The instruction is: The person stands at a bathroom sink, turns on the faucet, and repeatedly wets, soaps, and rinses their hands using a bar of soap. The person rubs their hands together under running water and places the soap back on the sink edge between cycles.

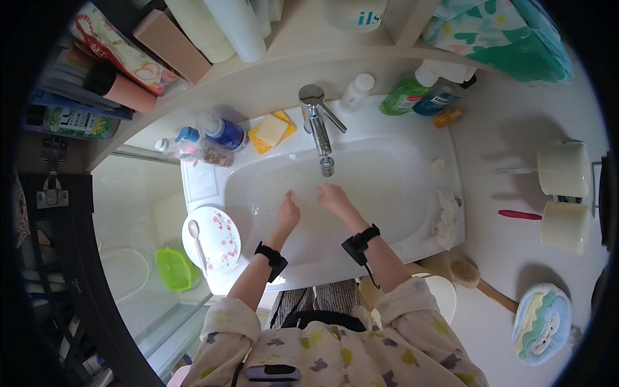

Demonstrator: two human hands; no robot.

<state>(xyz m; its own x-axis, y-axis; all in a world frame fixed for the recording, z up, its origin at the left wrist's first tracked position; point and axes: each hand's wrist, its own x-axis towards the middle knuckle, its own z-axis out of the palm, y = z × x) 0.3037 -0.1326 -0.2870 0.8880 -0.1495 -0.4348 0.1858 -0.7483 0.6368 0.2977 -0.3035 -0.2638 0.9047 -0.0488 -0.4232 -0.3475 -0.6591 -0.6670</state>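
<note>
Both of my hands are over the water in a white washbasin (309,271). My left hand (289,213) is at the basin's left-centre, its fingertips by small ripples; whether it holds anything is hard to tell. To its right, my right hand (333,199) has curled fingers, just below the spout of a chrome faucet (320,133). Cloudy water (377,193) hides whatever lies beneath it. The two hands are apart. A black strap with a small device is on each wrist. A floral plate (217,242) with a pale spoon (197,242) rests at the basin's left edge.
Yellow sponges (272,130) and pump bottles (225,133) stand behind the basin on the left. A white bottle (357,93) and a green bottle (404,97) are right of the faucet. A crumpled white cloth (445,217) lies on the right rim. A loaded shelf (290,53) overhangs the back.
</note>
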